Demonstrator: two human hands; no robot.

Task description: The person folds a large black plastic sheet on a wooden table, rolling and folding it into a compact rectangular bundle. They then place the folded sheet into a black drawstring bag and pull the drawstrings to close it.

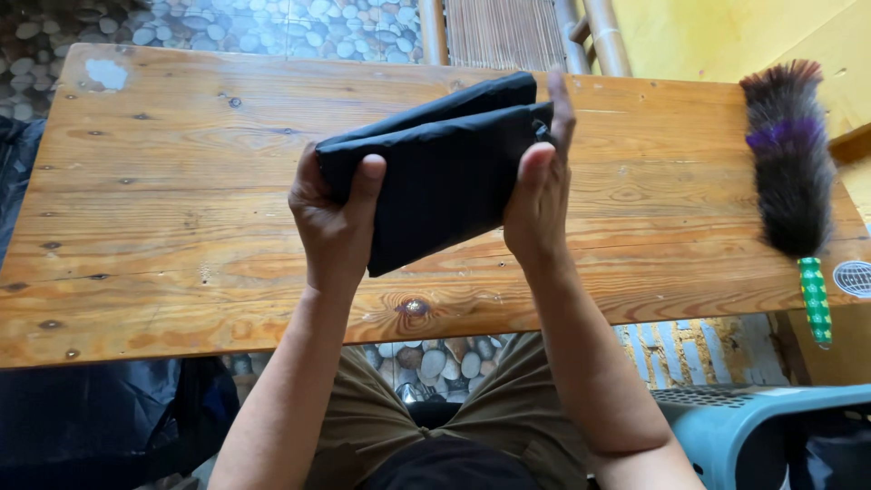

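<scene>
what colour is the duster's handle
Green and white checked, on the feather duster's handle, clearest in the head view.

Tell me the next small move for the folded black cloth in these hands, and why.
Probably lower the folded black cloth flat onto the wooden table. The left hand and right hand grip its two ends and hold it above the tabletop, already folded into a compact bundle, with bare wood right beneath it.
</scene>
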